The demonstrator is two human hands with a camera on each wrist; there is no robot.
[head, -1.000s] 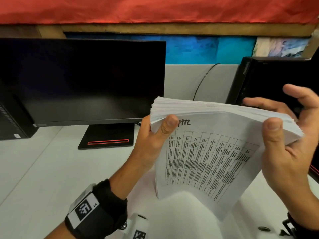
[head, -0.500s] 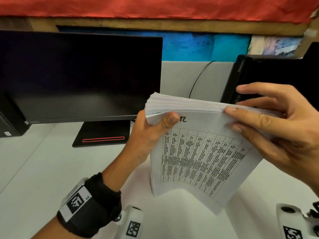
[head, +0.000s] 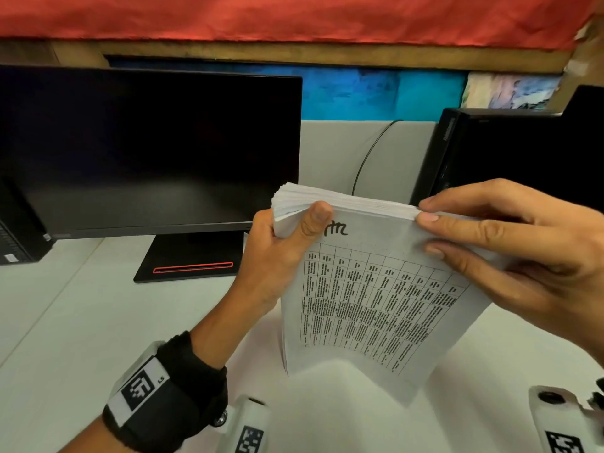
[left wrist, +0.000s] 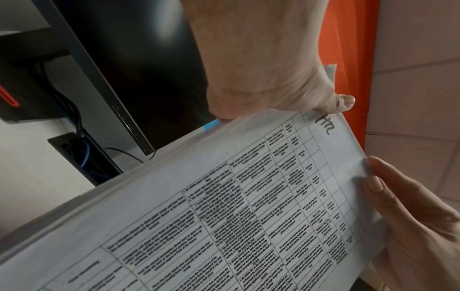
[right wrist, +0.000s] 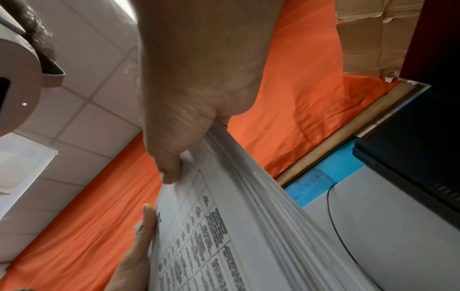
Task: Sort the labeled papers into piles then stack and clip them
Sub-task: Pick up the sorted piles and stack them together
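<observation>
A thick stack of white papers (head: pixel 376 299) is held upright above the desk, its front sheet showing a printed table and a handwritten label (head: pixel 336 228) at the top. My left hand (head: pixel 294 237) grips the top left corner, thumb pressed on the front sheet. My right hand (head: pixel 457 237) pinches the top right edge, its fingers (head: pixel 428 219) lying across the front sheet. The left wrist view shows the front sheet (left wrist: pixel 224 216) close up, between my left hand (left wrist: pixel 268 78) and right hand (left wrist: pixel 410 226). In the right wrist view the stack's fanned edge (right wrist: pixel 261 196) runs under my right hand (right wrist: pixel 194 118).
A dark monitor (head: pixel 147 152) on a black base (head: pixel 192 259) stands at the back left of the white desk (head: pixel 81 322). A black computer case (head: pixel 506 152) stands at the back right, with a thin cable (head: pixel 369 155) against the grey partition. Another black box (head: pixel 16 230) is at far left.
My right hand has turned from a thumb-on-front grip at the right corner to fingers laid over the top right edge. The left hand's grip is unchanged.
</observation>
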